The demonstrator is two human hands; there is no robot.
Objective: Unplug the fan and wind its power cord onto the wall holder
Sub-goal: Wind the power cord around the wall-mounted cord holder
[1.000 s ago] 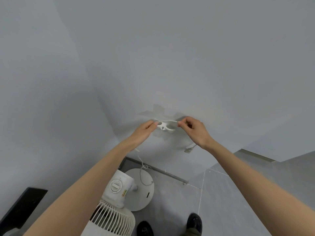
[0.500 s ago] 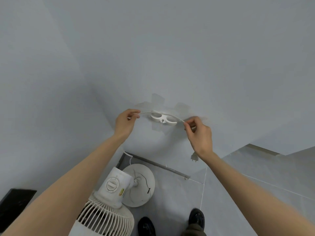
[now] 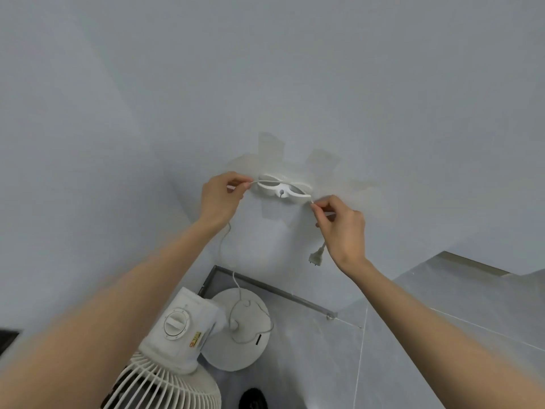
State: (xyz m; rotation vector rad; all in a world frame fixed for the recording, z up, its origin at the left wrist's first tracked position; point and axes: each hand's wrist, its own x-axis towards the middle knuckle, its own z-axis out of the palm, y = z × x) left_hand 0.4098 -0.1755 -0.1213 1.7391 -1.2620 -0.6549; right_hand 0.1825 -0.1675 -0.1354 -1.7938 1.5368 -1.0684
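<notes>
Power cord [image 3: 267, 180] laid across wall holder [image 3: 283, 192], tape patches around it.
Pinched between curled fingers [image 3: 239, 184] of left hand [image 3: 219, 199] just left of the holder, and between fingers [image 3: 320, 206] of right hand [image 3: 343, 228] at its lower right; plug [image 3: 315, 258] dangling free below the right hand, slack dropping from the left hand to fan [image 3: 182, 335] on the floor.
</notes>
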